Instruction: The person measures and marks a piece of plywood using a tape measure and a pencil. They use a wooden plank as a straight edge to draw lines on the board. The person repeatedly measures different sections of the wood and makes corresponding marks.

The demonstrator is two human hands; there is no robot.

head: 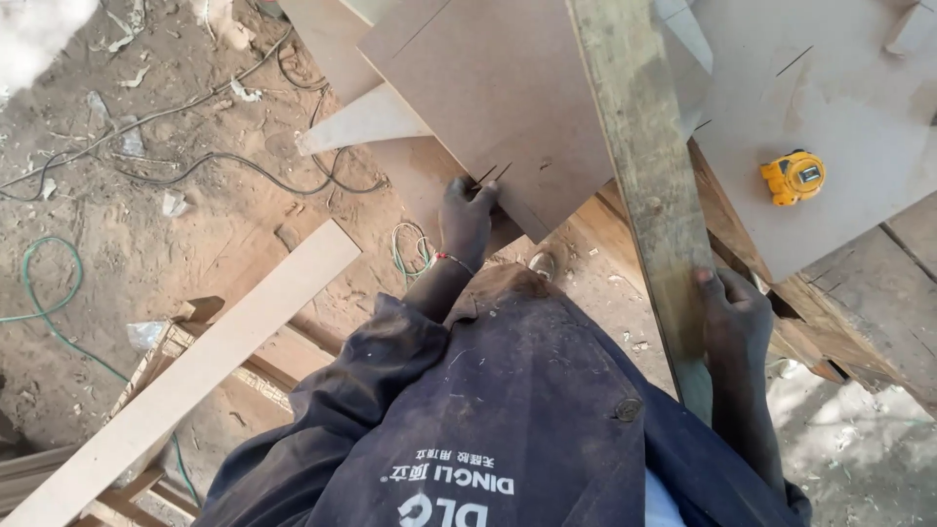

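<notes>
My left hand (466,213) grips the near edge of a brown fibreboard panel (493,93), next to two short pencil marks on it. My right hand (734,317) clasps the near end of a long weathered wooden plank (639,156) that lies across the panel, running away from me. My dark blue work coat fills the bottom of the view.
A yellow tape measure (793,177) lies on a second brown board (830,107) at the right, over a rough wooden bench (878,312). A pale long board (205,361) slants at the lower left. Black cables (224,161) and a green hose (44,293) cross the sawdust-covered ground.
</notes>
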